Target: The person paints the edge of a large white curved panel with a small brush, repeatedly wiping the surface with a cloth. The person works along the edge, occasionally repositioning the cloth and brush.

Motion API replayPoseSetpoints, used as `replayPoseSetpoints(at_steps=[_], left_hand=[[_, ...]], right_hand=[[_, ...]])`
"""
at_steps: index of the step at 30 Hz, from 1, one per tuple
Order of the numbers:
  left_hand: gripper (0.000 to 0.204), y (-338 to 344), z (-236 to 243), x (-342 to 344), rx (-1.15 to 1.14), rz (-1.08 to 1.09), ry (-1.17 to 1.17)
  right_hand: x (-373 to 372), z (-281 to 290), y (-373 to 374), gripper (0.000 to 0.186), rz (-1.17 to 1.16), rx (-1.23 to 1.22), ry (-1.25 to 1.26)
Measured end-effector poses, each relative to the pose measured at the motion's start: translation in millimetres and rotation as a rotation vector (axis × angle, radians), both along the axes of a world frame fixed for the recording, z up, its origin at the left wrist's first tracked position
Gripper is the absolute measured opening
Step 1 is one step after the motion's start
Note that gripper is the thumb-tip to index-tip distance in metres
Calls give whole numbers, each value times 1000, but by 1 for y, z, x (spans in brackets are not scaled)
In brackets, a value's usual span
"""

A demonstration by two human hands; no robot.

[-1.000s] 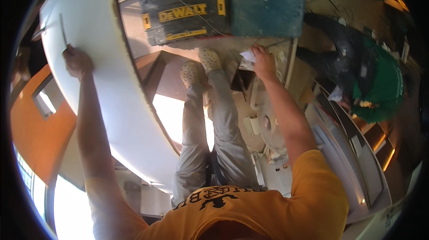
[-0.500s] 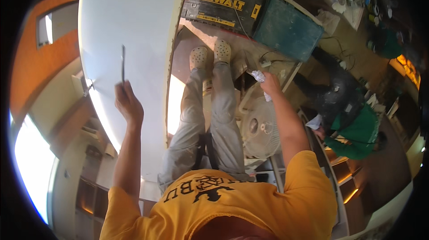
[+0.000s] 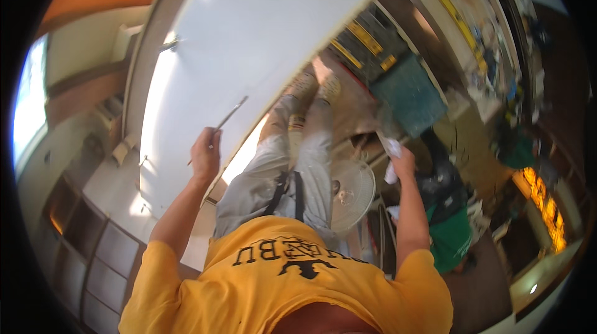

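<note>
My left hand (image 3: pixel 206 152) is closed round a slim stick-like tool (image 3: pixel 231 114) with a silvery, flattish far end. Its exact kind is too fine to make out. The tool sits over a large smooth white panel (image 3: pixel 267 17); whether its tip touches the surface I cannot tell. My right hand (image 3: pixel 404 163), away from the panel, grips a crumpled white cloth (image 3: pixel 392 175), possibly paper. A blurred greyish shape lies just beyond that hand, and I cannot tell whether it is held too.
A round fan (image 3: pixel 353 200) stands beside my legs. Ahead are a black and yellow toolbox (image 3: pixel 364 41) and a teal box (image 3: pixel 407 94). To the right, a person in a green top (image 3: pixel 449 241) is close by. A cluttered bench with a yellow level (image 3: pixel 457 20) stands far right.
My view has swung, so the panel now slants across the top. The left hand's tool has tipped from upright to slanting right. My right hand still grips the white cloth.
</note>
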State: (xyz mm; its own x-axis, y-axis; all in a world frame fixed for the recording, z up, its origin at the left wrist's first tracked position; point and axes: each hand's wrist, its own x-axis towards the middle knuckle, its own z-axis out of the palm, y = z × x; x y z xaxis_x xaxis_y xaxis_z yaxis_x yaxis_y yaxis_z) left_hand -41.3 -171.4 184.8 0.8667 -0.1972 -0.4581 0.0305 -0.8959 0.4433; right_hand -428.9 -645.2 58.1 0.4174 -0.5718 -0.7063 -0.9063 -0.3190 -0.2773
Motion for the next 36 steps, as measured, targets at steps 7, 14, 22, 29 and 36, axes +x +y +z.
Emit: replayPoseSetpoints(at_steps=[7, 14, 22, 29, 36], left_hand=[[25, 43, 43, -10, 11, 173, -15], [36, 103, 81, -104, 59, 673, -53], [41, 118, 114, -287, 218, 1055, -112], [43, 104, 141, -376, 228, 1287, -127], [41, 129, 118, -416, 234, 1414, -164]], right_hand=[[54, 151, -61, 38, 88, 31, 69], [122, 212, -93, 36, -10, 117, 44], [214, 238, -144, 54, -63, 172, -272], [306, 324, -123, 41, -59, 287, -468], [395, 449, -57, 17, -94, 370, -637]])
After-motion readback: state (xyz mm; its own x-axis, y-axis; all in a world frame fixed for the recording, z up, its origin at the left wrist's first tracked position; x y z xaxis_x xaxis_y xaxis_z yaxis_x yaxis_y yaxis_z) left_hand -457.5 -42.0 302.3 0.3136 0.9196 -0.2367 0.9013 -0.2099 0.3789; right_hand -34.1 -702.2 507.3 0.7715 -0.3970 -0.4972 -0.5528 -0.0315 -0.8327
